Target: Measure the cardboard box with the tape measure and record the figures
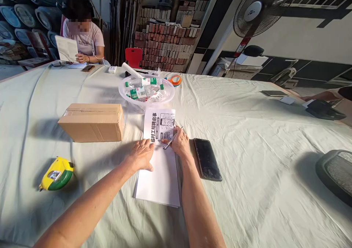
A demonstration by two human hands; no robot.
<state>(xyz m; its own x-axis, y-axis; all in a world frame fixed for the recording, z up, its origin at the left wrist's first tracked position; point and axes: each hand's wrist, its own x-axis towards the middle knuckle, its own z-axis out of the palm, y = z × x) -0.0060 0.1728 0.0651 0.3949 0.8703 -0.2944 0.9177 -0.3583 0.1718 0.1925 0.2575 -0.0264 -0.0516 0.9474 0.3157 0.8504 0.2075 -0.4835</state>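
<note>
Pen [177, 133] in the right hand [182, 142], paper stack [158, 184] under both hands.
The stack lies on the counter [261, 189], print toward twelve o'clock, blank part toward six; the phone [207, 159] is at its three o'clock. The left hand [142, 153] rests on its left edge, fingers loosely spread; the right fingers pinch the pen. Best to press the left palm flat so the sheets cannot slip, keeping the pen clear of the print.
</note>
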